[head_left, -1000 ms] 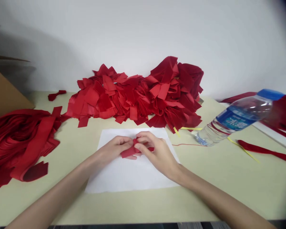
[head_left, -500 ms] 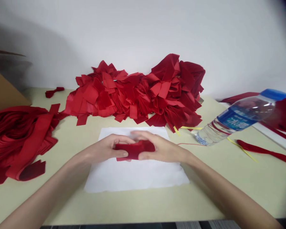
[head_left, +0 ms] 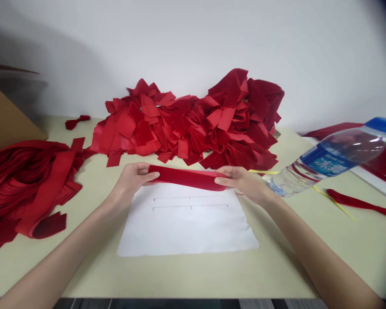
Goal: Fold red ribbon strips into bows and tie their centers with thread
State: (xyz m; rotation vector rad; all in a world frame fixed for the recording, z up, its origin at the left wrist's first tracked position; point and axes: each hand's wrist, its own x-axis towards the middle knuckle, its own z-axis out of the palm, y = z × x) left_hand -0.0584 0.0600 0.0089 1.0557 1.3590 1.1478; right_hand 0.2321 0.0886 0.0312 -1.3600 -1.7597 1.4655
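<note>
A red ribbon strip (head_left: 186, 177) is stretched sideways between my hands, above the far edge of a white paper sheet (head_left: 186, 234). My left hand (head_left: 133, 178) pinches its left end, thumb in front. The right end is gripped by my right hand (head_left: 241, 182), also with the thumb in front and the other fingers behind. Two ruled lines with small tick marks show on the paper just below the ribbon. Whether the ribbon is folded double cannot be made out clearly.
Behind the paper lies a large heap of red ribbon pieces (head_left: 180, 124). More ribbon is bundled at the left (head_left: 35, 180). At the right a plastic water bottle (head_left: 331, 159) lies tilted, near a yellow strip (head_left: 336, 204) and a red ribbon tail (head_left: 360, 204). A cardboard box (head_left: 9, 120) stands far left.
My hands have moved apart, drawing the bunched red ribbon out into a straight strip. They have also shifted towards the heap, uncovering the lines on the paper.
</note>
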